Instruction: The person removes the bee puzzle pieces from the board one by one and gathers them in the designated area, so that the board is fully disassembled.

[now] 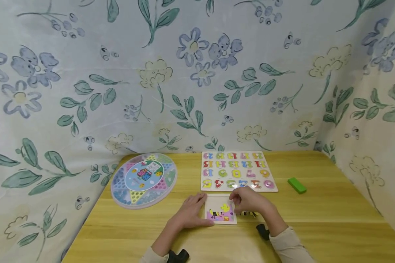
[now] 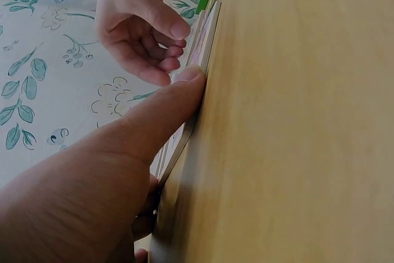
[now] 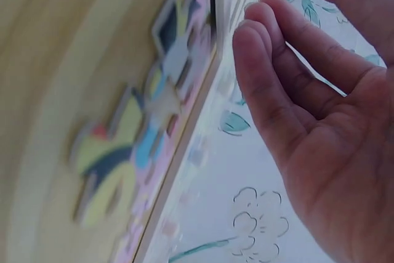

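My left hand (image 1: 190,212) holds a small wooden jigsaw board (image 1: 217,200) by its left side, with the thumb on the bottom edge and the fingers near the top left corner. Yellow, pink and black-striped pieces (image 1: 224,215) fill the board's lower part, while its upper part shows bare wood. Over the board's right edge hovers my right hand (image 1: 248,201), its fingers loosely bent and holding nothing in the left wrist view. Loose puzzle pieces (image 3: 111,158), yellow and black among them, lie on the table beside the board, partly hidden by the right hand in the head view.
Behind the jigsaw lies a number puzzle board (image 1: 229,174) with colourful digits. A round, star-patterned game board (image 1: 118,190) is at the left. A green block (image 1: 297,185) rests to the right on the wooden table (image 1: 332,219). Floral cloth (image 1: 197,98) hangs along the back.
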Tool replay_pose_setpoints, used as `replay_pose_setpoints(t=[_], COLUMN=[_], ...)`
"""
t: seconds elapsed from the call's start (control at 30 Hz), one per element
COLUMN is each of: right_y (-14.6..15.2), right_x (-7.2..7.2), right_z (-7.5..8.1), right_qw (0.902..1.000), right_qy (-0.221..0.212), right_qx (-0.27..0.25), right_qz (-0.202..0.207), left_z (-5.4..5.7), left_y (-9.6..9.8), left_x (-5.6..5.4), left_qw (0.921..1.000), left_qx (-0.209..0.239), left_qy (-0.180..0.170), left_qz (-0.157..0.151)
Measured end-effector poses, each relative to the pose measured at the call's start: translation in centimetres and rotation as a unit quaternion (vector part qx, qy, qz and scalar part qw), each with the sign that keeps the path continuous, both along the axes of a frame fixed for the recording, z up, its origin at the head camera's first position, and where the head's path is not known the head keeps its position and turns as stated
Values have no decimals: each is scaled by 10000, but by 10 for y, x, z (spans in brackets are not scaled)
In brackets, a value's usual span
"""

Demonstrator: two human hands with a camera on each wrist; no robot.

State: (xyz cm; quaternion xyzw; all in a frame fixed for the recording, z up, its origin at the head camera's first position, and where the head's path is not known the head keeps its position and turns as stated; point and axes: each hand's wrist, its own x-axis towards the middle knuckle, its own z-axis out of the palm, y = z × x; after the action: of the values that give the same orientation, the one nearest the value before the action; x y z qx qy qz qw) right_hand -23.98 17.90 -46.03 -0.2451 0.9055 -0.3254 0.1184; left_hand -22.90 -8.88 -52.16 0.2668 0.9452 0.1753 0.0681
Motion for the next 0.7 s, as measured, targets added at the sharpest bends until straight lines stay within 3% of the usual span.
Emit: replay_pose_setpoints(t=[0.37, 0.7], right_y=[-15, -16], right_x=[-11, -14], right_z=[-12, -10], right_qw=[9995, 9993], right_qy=[-86, -173], right_qx=[246, 266], right_qz=[153, 191], left_z=[3, 3], left_y=[3, 4], left_x=[1, 0], left_qw=[9999, 9996], left_qx=[-36, -67], left_qy=[-140, -216], left_qz=[84, 181])
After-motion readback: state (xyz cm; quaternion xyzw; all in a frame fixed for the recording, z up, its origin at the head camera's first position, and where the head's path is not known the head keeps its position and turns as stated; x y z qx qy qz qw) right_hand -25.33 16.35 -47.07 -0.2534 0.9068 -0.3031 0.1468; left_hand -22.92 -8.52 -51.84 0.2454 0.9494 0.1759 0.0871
